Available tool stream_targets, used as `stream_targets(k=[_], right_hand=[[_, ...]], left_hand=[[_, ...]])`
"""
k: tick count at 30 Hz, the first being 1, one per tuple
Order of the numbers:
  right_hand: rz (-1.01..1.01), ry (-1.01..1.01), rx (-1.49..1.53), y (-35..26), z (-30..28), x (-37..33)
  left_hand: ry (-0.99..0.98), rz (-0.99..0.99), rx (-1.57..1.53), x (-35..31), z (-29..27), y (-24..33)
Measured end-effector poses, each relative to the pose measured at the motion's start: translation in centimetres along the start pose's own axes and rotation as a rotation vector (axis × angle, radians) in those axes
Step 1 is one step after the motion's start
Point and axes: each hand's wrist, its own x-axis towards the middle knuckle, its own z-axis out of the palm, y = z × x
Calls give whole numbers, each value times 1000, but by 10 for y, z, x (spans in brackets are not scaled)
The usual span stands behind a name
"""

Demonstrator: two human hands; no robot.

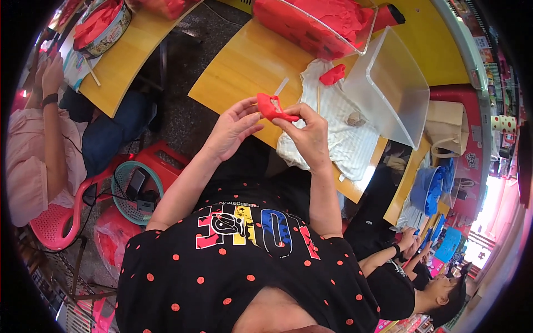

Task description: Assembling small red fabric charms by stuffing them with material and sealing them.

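Over the near edge of a wooden table, my right hand point(308, 133) pinches a small red cloth piece point(270, 106) between thumb and fingers. The piece looks folded, with a pale opening on its upper side. My left hand point(230, 130) is beside it, fingers apart and loosely curled, the fingertips close to its left edge; whether they touch it I cannot tell. Behind the red piece, a narrow translucent strip point(281, 86) lies on the table. Right of my hands, a white striped cloth point(338, 122) covers part of the table, with another red piece point(332, 75) on it.
A clear bin point(363, 47) of red cloth stands at the far side of the wooden table point(239, 66), beside a translucent plastic box point(388, 89). At left are a round tin point(114, 30), a green basket point(119, 191) and a seated person. Other people work at right near a blue container point(426, 188).
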Motion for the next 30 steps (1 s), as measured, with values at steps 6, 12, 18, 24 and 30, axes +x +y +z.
stream_targets(k=[6, 12, 18, 24, 30], right_hand=[[254, -178, 223, 11, -9, -13], [388, -38, 271, 13, 5, -20], [-52, 16, -70, 2, 4, -17], [-68, 61, -106, -2, 13, -18], [59, -12, -59, 2, 17, -19]], left_hand=[[6, 82, 70, 4, -5, 0], [73, 289, 158, 8, 1, -7], [-20, 232, 343, 8, -6, 4], [-38, 234, 393, 4, 3, 0], [-38, 243, 480, 2, -1, -1]])
